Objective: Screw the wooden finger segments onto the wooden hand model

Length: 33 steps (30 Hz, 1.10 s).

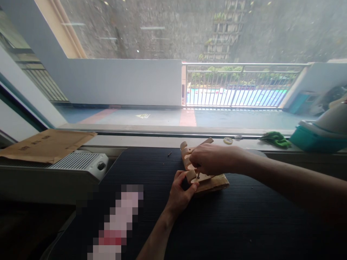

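Note:
My left hand (181,193) is closed round the near end of a pale wooden piece with rounded cutouts (191,175), thumb on one side and fingers on the other. A rough wooden block (217,183) lies under that end. Above it my right hand (208,158) is closed in a fist, knuckles up. Below the fist a short thin metal shaft (198,175) stands upright against the wood; whether it is a screw or a tool tip I cannot tell. The fist hides its upper part and the middle of the wooden piece.
A loose screw (170,154) lies on the dark table (230,224). On the windowsill are a roll of tape (228,140), a green cloth (277,139) and a teal container (311,139). At left, a brown envelope (51,142) rests on a white radiator (86,164). A blurred-out patch covers the front left.

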Each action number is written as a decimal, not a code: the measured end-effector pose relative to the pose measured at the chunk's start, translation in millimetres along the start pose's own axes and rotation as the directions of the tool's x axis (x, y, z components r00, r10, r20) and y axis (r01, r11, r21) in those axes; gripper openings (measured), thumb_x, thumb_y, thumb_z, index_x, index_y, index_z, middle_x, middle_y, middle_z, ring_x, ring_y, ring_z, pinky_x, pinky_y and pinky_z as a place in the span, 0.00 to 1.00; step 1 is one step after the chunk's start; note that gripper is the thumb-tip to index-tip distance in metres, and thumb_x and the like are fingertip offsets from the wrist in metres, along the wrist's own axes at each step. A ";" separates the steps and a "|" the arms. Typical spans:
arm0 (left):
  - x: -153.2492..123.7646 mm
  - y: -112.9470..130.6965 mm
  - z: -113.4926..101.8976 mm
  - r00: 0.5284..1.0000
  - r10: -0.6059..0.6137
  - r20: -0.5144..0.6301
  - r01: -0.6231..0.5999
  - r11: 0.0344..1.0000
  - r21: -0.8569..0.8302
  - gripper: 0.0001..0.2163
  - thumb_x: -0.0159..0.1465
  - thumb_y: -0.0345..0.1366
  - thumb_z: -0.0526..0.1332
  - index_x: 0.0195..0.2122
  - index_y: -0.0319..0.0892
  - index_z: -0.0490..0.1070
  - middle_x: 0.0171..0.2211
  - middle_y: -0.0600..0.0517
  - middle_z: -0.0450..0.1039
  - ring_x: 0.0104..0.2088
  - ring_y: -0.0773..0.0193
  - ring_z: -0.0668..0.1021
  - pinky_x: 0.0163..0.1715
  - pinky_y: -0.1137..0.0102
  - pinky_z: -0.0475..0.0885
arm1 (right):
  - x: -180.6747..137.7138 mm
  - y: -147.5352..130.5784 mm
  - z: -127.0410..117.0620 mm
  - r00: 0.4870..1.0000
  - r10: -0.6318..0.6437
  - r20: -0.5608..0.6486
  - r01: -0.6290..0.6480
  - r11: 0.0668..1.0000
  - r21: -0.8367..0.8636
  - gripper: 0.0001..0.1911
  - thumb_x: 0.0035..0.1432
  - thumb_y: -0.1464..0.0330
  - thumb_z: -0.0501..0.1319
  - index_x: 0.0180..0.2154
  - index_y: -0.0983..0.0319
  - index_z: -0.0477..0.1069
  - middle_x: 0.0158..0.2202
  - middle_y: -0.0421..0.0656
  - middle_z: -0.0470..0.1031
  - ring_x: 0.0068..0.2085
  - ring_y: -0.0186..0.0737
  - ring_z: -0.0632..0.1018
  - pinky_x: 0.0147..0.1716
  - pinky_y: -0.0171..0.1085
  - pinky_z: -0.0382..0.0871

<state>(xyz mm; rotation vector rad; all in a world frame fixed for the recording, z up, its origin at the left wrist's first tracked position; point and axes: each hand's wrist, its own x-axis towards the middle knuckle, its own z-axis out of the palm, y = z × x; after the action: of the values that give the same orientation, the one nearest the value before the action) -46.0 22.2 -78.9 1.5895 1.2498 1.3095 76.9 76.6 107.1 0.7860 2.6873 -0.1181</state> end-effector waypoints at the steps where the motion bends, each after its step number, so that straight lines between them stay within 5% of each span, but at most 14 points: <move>1: 0.1 -0.5 0.1 1.000 0.001 0.000 -0.001 1.000 0.000 0.07 0.58 0.33 0.63 0.38 0.43 0.72 0.38 0.52 0.65 0.41 0.63 0.72 0.45 0.70 0.66 | 1.3 0.3 3.3 1.000 0.010 -0.014 -0.010 1.000 -0.002 0.06 0.53 0.75 0.57 0.30 0.68 0.73 0.29 0.44 0.72 0.26 0.33 0.67 0.29 0.35 0.56; 10: 0.7 1.7 0.1 1.000 0.004 -0.005 -0.004 1.000 -0.002 0.07 0.58 0.33 0.62 0.39 0.43 0.72 0.39 0.52 0.65 0.42 0.62 0.72 0.44 0.70 0.66 | -6.6 3.1 0.9 0.993 0.121 -0.012 -0.120 0.993 0.018 0.08 0.52 0.69 0.58 0.34 0.65 0.73 0.30 0.45 0.74 0.31 0.37 0.70 0.29 0.36 0.56; 14: 0.7 2.3 -0.1 1.000 0.001 -0.001 -0.001 1.000 0.000 0.07 0.58 0.33 0.62 0.38 0.43 0.72 0.38 0.52 0.64 0.41 0.62 0.72 0.44 0.71 0.66 | -12.2 -1.3 -11.4 0.993 0.111 0.050 -0.111 0.994 -0.001 0.05 0.50 0.73 0.60 0.32 0.65 0.73 0.30 0.44 0.73 0.31 0.37 0.70 0.26 0.34 0.55; 20: 0.0 1.4 -0.3 1.000 -0.013 0.004 0.013 1.000 0.007 0.07 0.58 0.33 0.62 0.38 0.43 0.72 0.38 0.53 0.64 0.41 0.63 0.72 0.43 0.71 0.67 | -5.8 3.0 -2.8 0.999 0.030 -0.017 -0.030 0.999 -0.034 0.04 0.53 0.74 0.59 0.30 0.65 0.72 0.29 0.43 0.72 0.27 0.34 0.69 0.25 0.35 0.53; 26: 0.7 2.6 -0.5 1.000 -0.012 -0.005 0.012 1.000 0.007 0.08 0.57 0.33 0.63 0.38 0.44 0.72 0.39 0.53 0.65 0.42 0.62 0.72 0.44 0.71 0.67 | -0.8 6.2 6.3 0.996 0.060 -0.065 -0.063 0.997 -0.048 0.03 0.50 0.71 0.61 0.29 0.64 0.72 0.26 0.42 0.71 0.27 0.35 0.69 0.24 0.36 0.51; 33: 0.8 3.2 -0.5 1.000 -0.008 -0.001 0.008 1.000 0.011 0.08 0.57 0.33 0.63 0.39 0.44 0.73 0.39 0.53 0.65 0.42 0.62 0.72 0.44 0.70 0.66 | -13.9 -2.1 -10.4 0.992 0.125 0.001 -0.125 0.992 -0.012 0.09 0.50 0.73 0.60 0.36 0.64 0.72 0.31 0.43 0.74 0.30 0.38 0.71 0.26 0.35 0.54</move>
<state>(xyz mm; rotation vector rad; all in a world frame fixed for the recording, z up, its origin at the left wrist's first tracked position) -45.7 22.1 -75.6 1.5902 1.2647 1.3005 83.7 69.6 121.6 0.9473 2.6264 -0.0718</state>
